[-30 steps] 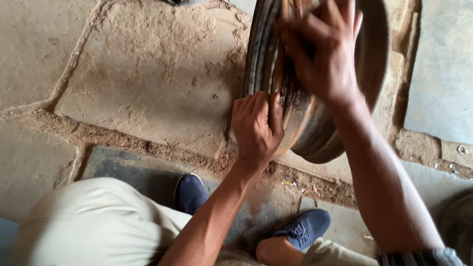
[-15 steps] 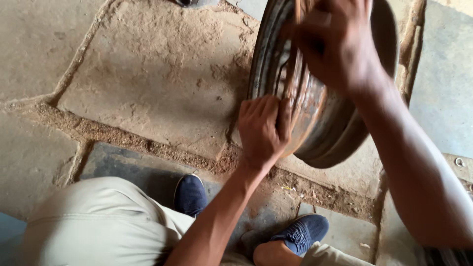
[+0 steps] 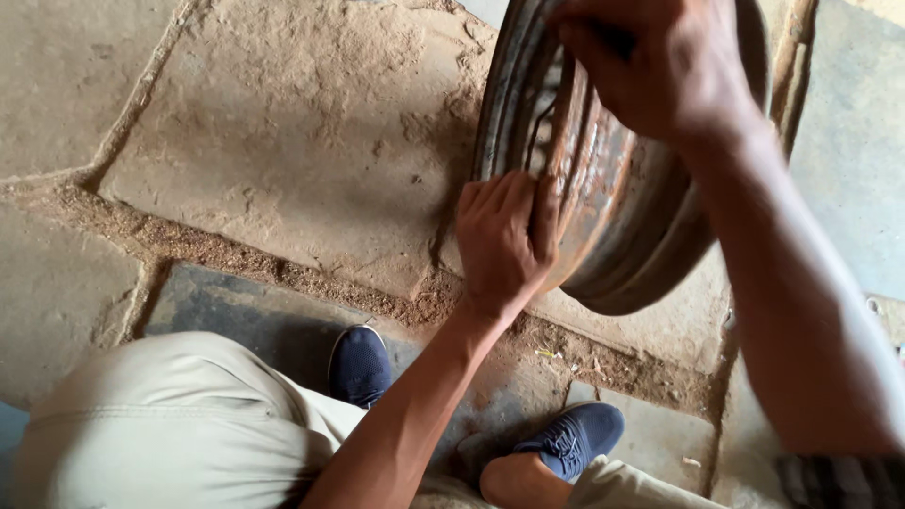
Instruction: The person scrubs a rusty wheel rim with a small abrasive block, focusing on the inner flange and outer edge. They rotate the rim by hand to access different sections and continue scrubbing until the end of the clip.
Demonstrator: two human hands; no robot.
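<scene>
We see a floor [image 3: 283,123] of large stone slabs filling the upper left of the frame, dusted with sandy earth, with crumbly soil packed in the joints [image 3: 236,254]. Along the bottom edge sit beige trousers [image 3: 160,424] and two dark blue shoes [image 3: 358,363], one at lower centre, the other [image 3: 575,435] just right of it.

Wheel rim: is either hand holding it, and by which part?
Both. The left hand grips the rusty wheel rim at its lower left edge; the right hand holds its top. It stands on edge on the stone floor.
</scene>
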